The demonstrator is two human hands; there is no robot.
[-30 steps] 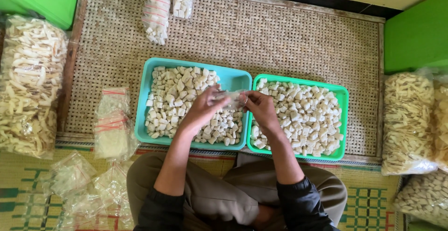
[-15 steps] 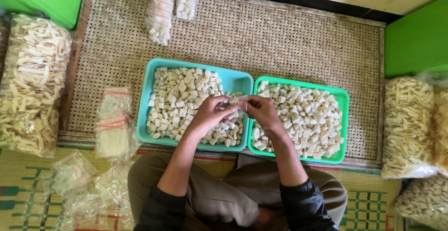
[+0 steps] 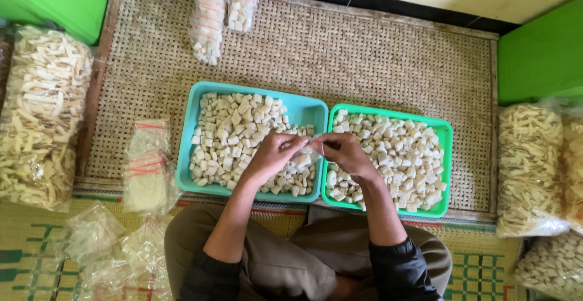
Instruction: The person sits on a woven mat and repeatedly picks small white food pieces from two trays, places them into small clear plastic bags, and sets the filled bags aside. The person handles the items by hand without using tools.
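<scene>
Small clear plastic bag point(image 3: 314, 148), pinched between the fingertips of both hands, hangs over the seam where the two trays meet; it is so thin and see-through that its outline is hard to make out.

The woven mat point(image 3: 376, 64) covers most of the floor and carries everything else. Big clear sacks of pale stick-shaped snacks lie at its edges, one at the left point(image 3: 39, 116) and one at the right point(image 3: 527, 167). On the mat sit two trays side by side and touching: a turquoise tray point(image 3: 185, 149) on the left and a green tray point(image 3: 448, 155) on the right, both filled with small pale cubes point(image 3: 234, 128). Two filled narrow packets point(image 3: 209, 15) lie at the far edge of the mat, and a stack of flat packed bags point(image 3: 146, 167) lies just left of the turquoise tray.

The left hand point(image 3: 273, 155) is over the turquoise tray, its grip closed on the bag's left edge. The right hand point(image 3: 346, 152) is over the green tray's near-left corner, its grip closed on the bag's right edge.
</scene>
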